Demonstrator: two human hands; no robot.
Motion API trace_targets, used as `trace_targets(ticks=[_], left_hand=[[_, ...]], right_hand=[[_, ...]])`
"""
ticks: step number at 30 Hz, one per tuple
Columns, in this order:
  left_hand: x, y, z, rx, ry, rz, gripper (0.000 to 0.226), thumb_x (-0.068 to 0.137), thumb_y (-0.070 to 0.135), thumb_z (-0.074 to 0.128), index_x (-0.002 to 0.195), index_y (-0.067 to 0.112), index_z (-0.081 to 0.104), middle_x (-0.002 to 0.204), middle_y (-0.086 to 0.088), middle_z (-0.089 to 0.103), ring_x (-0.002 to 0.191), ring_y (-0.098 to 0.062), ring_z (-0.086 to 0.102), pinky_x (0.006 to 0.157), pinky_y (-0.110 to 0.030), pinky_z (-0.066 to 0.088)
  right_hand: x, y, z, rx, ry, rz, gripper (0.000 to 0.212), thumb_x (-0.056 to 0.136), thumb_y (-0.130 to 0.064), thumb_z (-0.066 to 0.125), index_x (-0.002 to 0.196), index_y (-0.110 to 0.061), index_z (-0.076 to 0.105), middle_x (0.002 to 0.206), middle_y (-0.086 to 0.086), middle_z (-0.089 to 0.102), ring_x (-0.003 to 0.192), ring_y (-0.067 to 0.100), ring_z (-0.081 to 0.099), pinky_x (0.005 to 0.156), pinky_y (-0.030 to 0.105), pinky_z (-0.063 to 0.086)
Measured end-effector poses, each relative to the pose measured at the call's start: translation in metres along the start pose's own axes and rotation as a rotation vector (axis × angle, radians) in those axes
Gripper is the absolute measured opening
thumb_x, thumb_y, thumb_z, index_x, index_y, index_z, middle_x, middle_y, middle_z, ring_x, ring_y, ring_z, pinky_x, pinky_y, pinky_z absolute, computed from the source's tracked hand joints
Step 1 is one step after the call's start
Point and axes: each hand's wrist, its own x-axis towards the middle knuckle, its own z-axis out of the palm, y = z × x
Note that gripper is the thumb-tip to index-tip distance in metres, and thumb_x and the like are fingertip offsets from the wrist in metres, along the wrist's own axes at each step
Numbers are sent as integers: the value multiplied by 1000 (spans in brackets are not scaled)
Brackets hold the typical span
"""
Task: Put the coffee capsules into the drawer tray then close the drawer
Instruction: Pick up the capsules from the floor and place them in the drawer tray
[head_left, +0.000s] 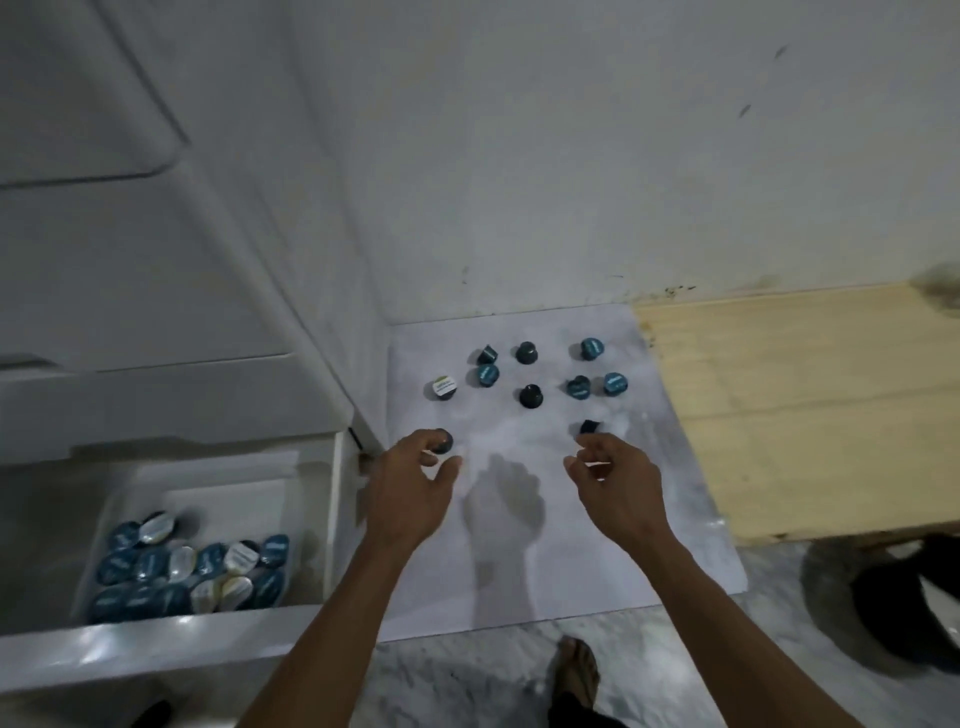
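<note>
Several coffee capsules (530, 396), dark with blue or white lids, stand scattered on a pale marble sheet (597, 545) on the floor. My left hand (410, 483) curls its fingers and thumb round a dark capsule (445, 441) at the sheet's left side. My right hand (613, 473) hovers with loosely curled fingers just short of another dark capsule (590, 427) and holds nothing. To the left, the white drawer (156, 654) is pulled out. Its tray (234, 493) holds a pile of several capsules (187, 569).
A white cabinet (156, 260) rises above the drawer, and a white wall stands behind the sheet. A light wooden board (805, 415) lies to the right. A black object (904, 603) sits at the lower right. My sandalled foot (576, 670) is on the floor below the sheet.
</note>
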Motion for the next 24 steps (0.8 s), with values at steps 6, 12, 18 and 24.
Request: trace_targets(ticks=[6,12,18,24], left_hand=[[18,-8,48,156,108,-189,45,84,19,73,125,10,58,123,-12,60,106,-25,63,88,-25,47],[53,-38,82,257,87,-253,63,87,23,70,142,9,42,145,-15,43,134,-30,40,107,-35,34],[67,-59,107,335,72,-205,38,87,12,68,124,8,59,125,-15,59,118,-31,51,94,-33,42],[72,-66,117,330,88,-158,23,81,3,71,103,6,64,105,-18,64,96,-27,55,79,-21,36]], right_hand=[[56,48,-3,-67,-3,70,49,85,-25,73,130,-19,54,120,6,63,96,21,65,85,28,51],[90,78,17,-155,-62,69,67,85,-24,73,143,-20,40,141,11,46,121,30,53,103,45,46],[100,92,31,-220,-50,-52,42,94,-18,60,135,-15,51,133,11,53,120,30,52,102,35,42],[105,91,30,-273,-65,-119,41,90,-26,65,129,-19,52,120,7,59,109,26,54,82,33,48]])
